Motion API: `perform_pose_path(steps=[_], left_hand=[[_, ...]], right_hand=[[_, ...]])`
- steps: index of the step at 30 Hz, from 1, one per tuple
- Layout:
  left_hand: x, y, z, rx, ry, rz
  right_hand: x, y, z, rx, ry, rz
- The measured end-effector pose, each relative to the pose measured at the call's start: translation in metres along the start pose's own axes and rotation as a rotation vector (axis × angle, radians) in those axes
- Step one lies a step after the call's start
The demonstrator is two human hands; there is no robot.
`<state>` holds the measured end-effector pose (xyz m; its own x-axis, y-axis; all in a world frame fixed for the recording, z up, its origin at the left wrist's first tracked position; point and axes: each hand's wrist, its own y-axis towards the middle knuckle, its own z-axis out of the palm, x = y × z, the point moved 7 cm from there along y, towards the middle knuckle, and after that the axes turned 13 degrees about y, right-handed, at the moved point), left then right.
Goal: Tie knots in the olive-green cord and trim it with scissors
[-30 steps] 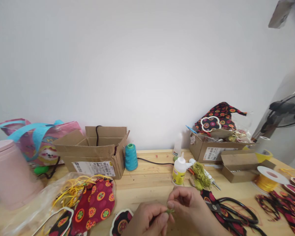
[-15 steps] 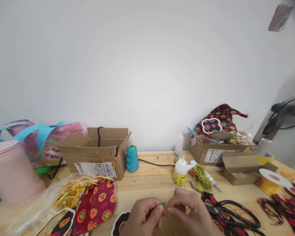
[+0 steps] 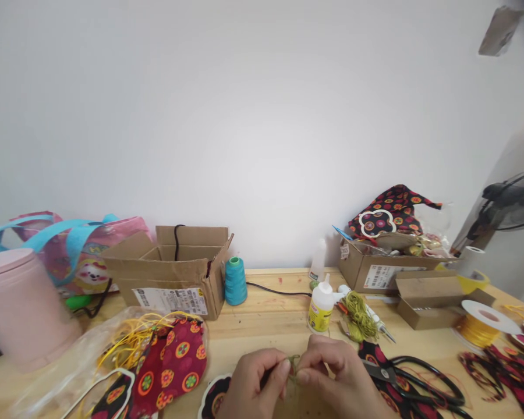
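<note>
Both hands meet low in the middle of the view, over the front of the wooden table. Thumb and finger of my left hand [image 3: 259, 383] pinch a thin olive-green cord [image 3: 294, 362]. My right hand [image 3: 332, 375] pinches the same cord a little to the right, and a small loop of it stands up between the fingertips. Left of my left hand lies a black patterned fabric piece with a white scalloped edge [image 3: 213, 396]. Black-handled scissors [image 3: 384, 372] rest on patterned fabric to the right of my right hand. Behind the hands stands a glue bottle with a yellow label [image 3: 320, 308].
A hank of olive cord [image 3: 356, 311] lies beside a white glue gun [image 3: 378, 323]. A teal thread cone [image 3: 236, 282] stands by an open cardboard box [image 3: 170, 270]. At right are a yellow cord spool [image 3: 478, 334] and a filled box [image 3: 375, 270]; a pink bin [image 3: 24, 314] is at left.
A small loop of the green cord now shows above the fingertips, where less of it showed before. Both hands have stayed almost in place, still pinching.
</note>
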<state>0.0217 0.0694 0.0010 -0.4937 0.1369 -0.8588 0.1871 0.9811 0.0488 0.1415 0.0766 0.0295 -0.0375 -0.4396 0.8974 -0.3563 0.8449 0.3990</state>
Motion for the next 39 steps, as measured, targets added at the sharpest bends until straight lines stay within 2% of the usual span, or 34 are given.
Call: perform_pose_path(steps=[4, 11, 18, 23, 34, 39], left_hand=[[-0.004, 0.0, -0.001, 0.027, -0.028, -0.001], [-0.009, -0.001, -0.006, -0.009, -0.008, 0.027], [-0.007, -0.001, -0.005, 0.025, -0.01, 0.016], [-0.005, 0.001, -0.004, 0.049, -0.027, -0.009], [-0.014, -0.003, -0.006, 0.065, 0.033, 0.06], [-0.011, -0.002, -0.006, 0.05, 0.029, 0.049]], right_hand=[[-0.006, -0.001, 0.0, -0.035, 0.073, 0.067], [-0.012, -0.003, -0.001, -0.078, 0.304, 0.196], [-0.021, -0.002, 0.004, -0.06, 0.507, 0.292], [-0.02, -0.002, 0.005, -0.047, 0.526, 0.282], [-0.022, -0.003, 0.004, -0.048, 0.417, 0.331], [-0.02, -0.003, 0.006, -0.028, 0.433, 0.319]])
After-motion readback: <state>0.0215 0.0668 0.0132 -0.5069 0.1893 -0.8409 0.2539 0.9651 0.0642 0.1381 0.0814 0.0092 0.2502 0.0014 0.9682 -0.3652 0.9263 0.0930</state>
